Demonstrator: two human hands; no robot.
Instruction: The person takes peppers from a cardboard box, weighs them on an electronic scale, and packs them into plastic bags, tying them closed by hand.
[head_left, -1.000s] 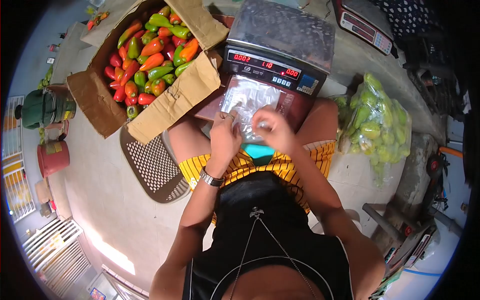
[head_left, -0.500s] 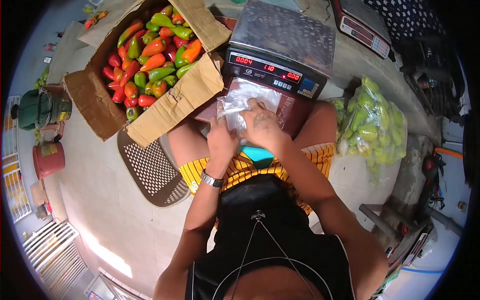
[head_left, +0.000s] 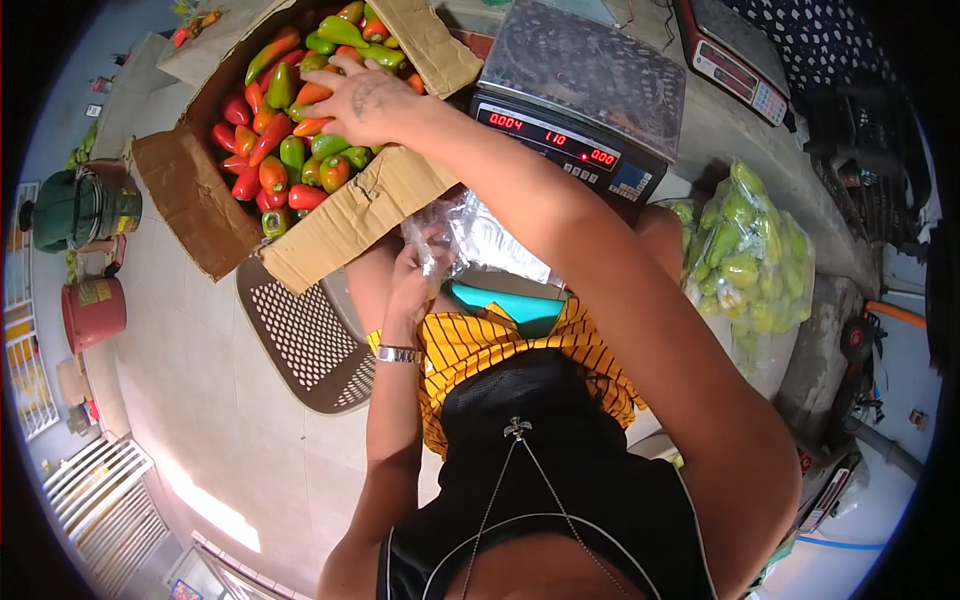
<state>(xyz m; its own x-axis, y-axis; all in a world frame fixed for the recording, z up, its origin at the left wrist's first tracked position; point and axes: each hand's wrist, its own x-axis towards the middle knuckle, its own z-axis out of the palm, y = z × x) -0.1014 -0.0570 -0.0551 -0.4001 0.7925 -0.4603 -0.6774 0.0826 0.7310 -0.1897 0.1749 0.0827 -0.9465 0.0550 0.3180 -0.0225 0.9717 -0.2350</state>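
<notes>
My right hand [head_left: 368, 103] reaches across into the cardboard box [head_left: 350, 222], its fingers spread over the red, orange and green peppers [head_left: 273, 137]. The fingertips touch the peppers, and none is lifted. My left hand [head_left: 412, 275], wearing a metal watch, is closed on a clear plastic bag [head_left: 438, 232] just below the box's front flap. More clear plastic [head_left: 500, 240] lies beside it, in front of the digital scale [head_left: 575, 150], partly under my right forearm.
A second scale [head_left: 735, 65] stands at the back right. A bag of green vegetables [head_left: 750, 255] sits right of my leg. A brown perforated basket [head_left: 308, 340] is on the floor to the left, near a red bucket [head_left: 95, 315].
My right hand has left the plastic and moved up and left into the pepper box. My left hand, with the clear bag, has shifted slightly left and down.
</notes>
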